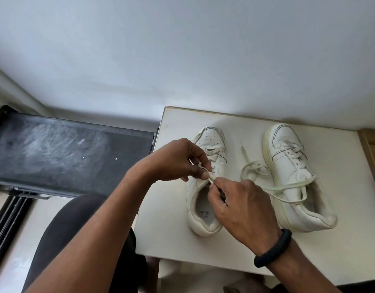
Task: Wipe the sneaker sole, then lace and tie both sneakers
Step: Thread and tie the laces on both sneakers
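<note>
Both bare forearms come in from the lower edge, the left from 7 o'clock and the right from 5 o'clock, and meet near the centre. The left hand (178, 159) lies at 10 o'clock of the right hand (239, 206). Each shows its back to the camera with fingers curled, thumb and forefinger pinching the lace (211, 178). Their fingertips almost touch.
</note>
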